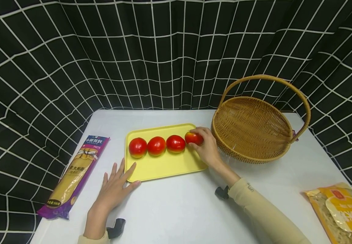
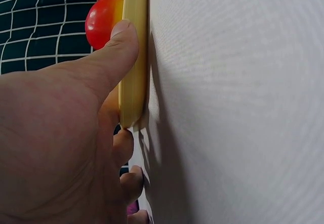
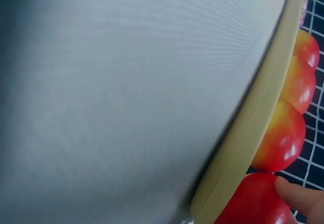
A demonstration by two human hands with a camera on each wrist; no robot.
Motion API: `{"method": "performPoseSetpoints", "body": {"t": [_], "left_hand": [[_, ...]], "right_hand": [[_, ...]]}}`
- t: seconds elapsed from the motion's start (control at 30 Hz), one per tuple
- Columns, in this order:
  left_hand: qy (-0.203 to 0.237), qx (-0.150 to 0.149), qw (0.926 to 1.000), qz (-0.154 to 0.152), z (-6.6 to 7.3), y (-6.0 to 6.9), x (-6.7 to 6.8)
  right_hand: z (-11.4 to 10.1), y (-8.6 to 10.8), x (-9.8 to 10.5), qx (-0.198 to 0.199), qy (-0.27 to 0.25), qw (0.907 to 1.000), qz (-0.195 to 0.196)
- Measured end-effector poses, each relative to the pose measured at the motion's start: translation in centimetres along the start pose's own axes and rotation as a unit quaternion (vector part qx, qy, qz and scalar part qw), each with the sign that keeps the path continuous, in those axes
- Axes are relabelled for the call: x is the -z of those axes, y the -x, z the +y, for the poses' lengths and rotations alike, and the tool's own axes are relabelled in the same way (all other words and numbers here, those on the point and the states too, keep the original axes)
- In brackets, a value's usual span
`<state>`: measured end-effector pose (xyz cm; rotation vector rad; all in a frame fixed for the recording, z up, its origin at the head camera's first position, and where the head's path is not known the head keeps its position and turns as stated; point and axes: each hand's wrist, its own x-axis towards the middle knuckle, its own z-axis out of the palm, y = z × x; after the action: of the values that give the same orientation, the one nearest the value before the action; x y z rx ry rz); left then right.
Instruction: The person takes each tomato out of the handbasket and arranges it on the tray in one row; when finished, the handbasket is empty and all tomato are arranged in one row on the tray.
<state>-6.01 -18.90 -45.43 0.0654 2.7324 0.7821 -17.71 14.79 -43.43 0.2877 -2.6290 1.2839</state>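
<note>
A yellow tray (image 1: 163, 169) lies on the white table, with several shiny red apples in a row on it. My right hand (image 1: 207, 147) holds the rightmost apple (image 1: 192, 138), red with a yellow patch, between thumb and fingers at the tray's right end. In the right wrist view, the thumb touches that apple (image 3: 255, 198), while the other apples (image 3: 278, 135) line up beyond it. My left hand (image 1: 113, 189) lies with spread fingers at the tray's front left corner. Its thumb (image 2: 116, 47) touches the tray's side (image 2: 134, 82) in the left wrist view.
A wicker basket (image 1: 252, 128) with a tall handle stands right of the tray. A purple pasta packet (image 1: 75, 176) lies at the left, and a yellow-orange food bag (image 1: 340, 210) at the front right. Black grid-patterned cloth (image 1: 163, 51) hangs behind the table.
</note>
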Motion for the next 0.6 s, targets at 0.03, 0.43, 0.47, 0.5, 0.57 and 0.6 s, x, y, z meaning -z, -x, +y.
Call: {"method": "performPoseSetpoints", "body": {"t": [0.03,0.43,0.47,0.5,0.57,0.6], "left_hand": [[0.0,0.0,1.0,-0.001,-0.01,0.0,-0.01],[0.002,0.0,1.0,-0.002,0.1,0.06,0.07],[0.002,0.001,1.0,-0.002,0.1,0.06,0.07],[0.002,0.0,1.0,-0.002,0.1,0.05,0.07],[0.002,0.0,1.0,-0.002,0.09,0.04,0.07],[0.002,0.0,1.0,-0.002,0.1,0.03,0.06]], "right_hand": [[0.05,-0.02,-0.02,-0.003,0.0,1.0,-0.001],[0.71,-0.26,-0.11,-0.025,0.001,0.9995,-0.017],[0.73,-0.26,-0.12,-0.025,0.001,0.9995,-0.017],[0.76,-0.24,-0.13,-0.025,0.002,0.9995,-0.018],[0.77,-0.23,-0.14,-0.028,0.001,0.9994,-0.018],[0.77,-0.22,-0.15,-0.029,0.001,0.9994,-0.019]]}}
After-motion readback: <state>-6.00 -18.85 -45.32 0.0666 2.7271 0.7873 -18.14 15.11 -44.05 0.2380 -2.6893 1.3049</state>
